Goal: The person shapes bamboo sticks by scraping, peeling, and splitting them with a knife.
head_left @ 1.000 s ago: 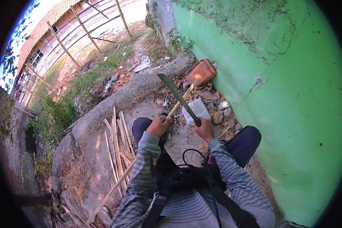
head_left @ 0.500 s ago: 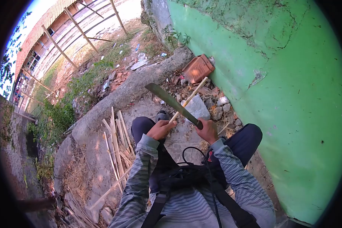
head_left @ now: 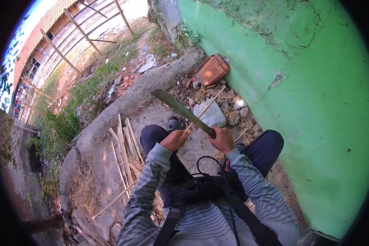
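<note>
My right hand [head_left: 222, 140] is closed round the handle end of a machete [head_left: 179, 109], whose long dark blade points up and to the left. In my left hand [head_left: 175, 140] is a thin bamboo strip [head_left: 207, 108], gripped near its lower end and slanting up to the right. The blade crosses over the strip just beyond my left hand; whether the two touch, I cannot tell. A pale grey stone block [head_left: 210, 116] lies beneath the strip's middle. Several split bamboo strips [head_left: 125, 149] rest on the ground left of my knee.
A green wall [head_left: 307, 123] rises along the right. An orange clay roof tile [head_left: 212, 70] leans near its foot, above loose rubble [head_left: 233, 117]. A low rough concrete kerb [head_left: 131, 100] curves across ahead and left, with green plants [head_left: 63, 127] behind it.
The view has shifted slightly. The bamboo strip now shows its narrow edge more, as if turned in my left hand. Both hands keep their holds, and the blade still crosses the strip.
</note>
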`<state>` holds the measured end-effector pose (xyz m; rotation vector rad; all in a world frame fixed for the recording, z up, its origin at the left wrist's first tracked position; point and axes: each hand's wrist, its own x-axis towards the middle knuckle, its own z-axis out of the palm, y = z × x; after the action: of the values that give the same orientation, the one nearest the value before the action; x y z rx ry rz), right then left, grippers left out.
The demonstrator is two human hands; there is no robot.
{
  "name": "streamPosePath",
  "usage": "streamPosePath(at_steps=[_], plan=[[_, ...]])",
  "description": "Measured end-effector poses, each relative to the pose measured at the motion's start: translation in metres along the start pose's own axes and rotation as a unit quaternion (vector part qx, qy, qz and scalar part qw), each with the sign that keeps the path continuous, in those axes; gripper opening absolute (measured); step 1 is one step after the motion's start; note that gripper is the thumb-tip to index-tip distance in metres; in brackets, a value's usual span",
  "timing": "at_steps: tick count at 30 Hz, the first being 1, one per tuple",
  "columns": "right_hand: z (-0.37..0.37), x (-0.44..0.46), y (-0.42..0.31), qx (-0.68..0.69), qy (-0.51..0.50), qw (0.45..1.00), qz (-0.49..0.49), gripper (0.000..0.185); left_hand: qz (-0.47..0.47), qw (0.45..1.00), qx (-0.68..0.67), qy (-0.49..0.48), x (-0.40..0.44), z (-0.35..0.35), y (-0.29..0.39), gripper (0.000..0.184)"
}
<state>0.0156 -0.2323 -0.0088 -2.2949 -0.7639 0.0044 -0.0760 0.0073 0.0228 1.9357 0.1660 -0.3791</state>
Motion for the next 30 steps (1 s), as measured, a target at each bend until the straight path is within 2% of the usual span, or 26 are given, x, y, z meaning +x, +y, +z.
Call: streamPosePath(at_steps=[7,10,12,16,18,20,22,25,28,30], plan=[[0.001,0.003,-0.004,0.009,-0.024,1.0,0.0,0.016,0.011,0.999,0.041,-0.013,0.008,0.001,-0.018,0.049],[0.0,0.006,-0.002,-0.04,-0.027,0.999,0.016,0.016,0.044,0.995,0.083,0.026,0.007,0.004,-0.018,0.047],[0.002,0.008,0.009,-0.064,-0.009,0.996,0.056,0.017,0.038,0.993,0.107,0.024,0.005,0.003,-0.016,0.046],[0.011,0.006,0.025,-0.06,0.033,0.996,0.049,0.014,0.058,0.988,0.142,0.029,0.012,0.007,-0.022,0.045],[0.006,0.003,0.02,-0.068,0.013,0.996,0.058,0.014,0.076,0.983,0.163,0.046,0.011,0.007,-0.021,0.042],[0.002,0.002,0.015,-0.077,-0.004,0.995,0.071,0.014,0.083,0.982,0.162,0.046,0.007,0.005,-0.015,0.042],[0.004,0.002,0.009,-0.025,0.004,0.998,0.063,0.014,0.092,0.982,0.161,0.042,0.008,0.007,-0.012,0.041],[0.004,0.0,-0.001,-0.048,-0.029,0.996,0.062,0.014,0.075,0.98,0.178,0.048,0.009,0.008,-0.015,0.041],[0.009,0.001,0.007,-0.072,-0.01,0.996,0.044,0.014,0.091,0.98,0.17,0.049,0.008,0.008,-0.017,0.041],[0.008,0.004,0.019,-0.057,0.003,0.996,0.065,0.014,0.089,0.982,0.163,0.046,0.005,0.006,-0.019,0.042]])
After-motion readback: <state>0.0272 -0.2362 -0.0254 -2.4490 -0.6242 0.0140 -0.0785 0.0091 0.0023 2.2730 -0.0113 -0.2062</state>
